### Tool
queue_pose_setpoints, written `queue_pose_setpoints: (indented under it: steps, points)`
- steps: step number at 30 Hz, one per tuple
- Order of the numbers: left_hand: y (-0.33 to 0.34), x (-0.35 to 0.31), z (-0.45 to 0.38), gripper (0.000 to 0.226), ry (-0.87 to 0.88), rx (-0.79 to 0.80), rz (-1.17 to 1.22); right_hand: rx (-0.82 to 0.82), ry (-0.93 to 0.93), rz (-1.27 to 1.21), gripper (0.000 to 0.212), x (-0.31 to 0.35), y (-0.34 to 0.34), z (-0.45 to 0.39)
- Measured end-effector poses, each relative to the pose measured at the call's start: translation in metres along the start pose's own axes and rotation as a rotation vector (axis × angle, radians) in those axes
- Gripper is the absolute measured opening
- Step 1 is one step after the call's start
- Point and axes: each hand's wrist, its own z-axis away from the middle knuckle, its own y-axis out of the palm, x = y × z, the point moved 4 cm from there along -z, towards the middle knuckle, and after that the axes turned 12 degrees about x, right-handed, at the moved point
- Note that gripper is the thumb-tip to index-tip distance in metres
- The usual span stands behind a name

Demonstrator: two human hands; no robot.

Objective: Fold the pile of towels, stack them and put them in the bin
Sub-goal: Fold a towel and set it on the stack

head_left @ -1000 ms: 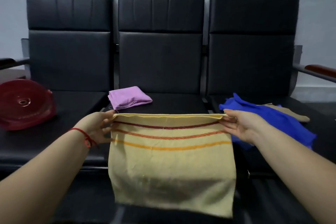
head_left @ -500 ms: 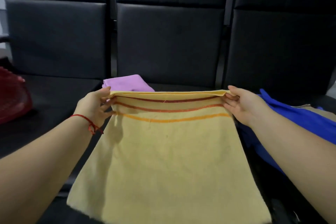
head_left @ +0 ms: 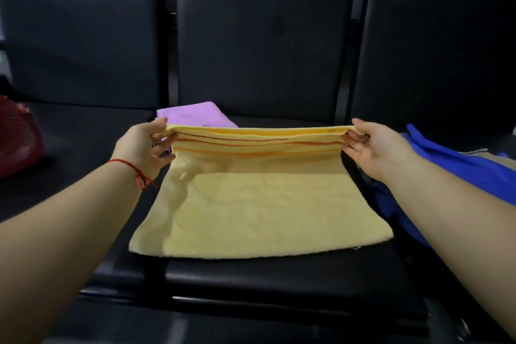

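Head view: yellow towel (head_left: 259, 204) near edge now rests on the black seat (head_left: 279, 276); it hung free a second ago.
Left hand (head_left: 142, 148): pinches far-left corner.
Right hand (head_left: 377, 148): pinches far-right corner.
Meaning: laid out, next fold pending.
Beyond: folded purple towel (head_left: 192, 116).

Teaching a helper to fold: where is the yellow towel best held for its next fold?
By the two top corners, from either side, as the left hand and right hand pinch the yellow towel now. That striped edge is lifted and stretched straight, while the lower part lies flat on the seat.
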Motion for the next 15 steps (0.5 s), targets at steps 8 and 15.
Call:
queue_pose_setpoints:
  steps: [8, 15]
  points:
    - [-0.001, -0.002, 0.070, 0.014, 0.041, 0.024, 0.016, 0.027, -0.025, -0.041, 0.003, -0.007, -0.023, 0.059]
    - [-0.023, 0.012, 0.118, 0.014, -0.076, 0.012, -0.176, -0.035, 0.132, 0.227, 0.012, -0.038, -0.051, 0.095]
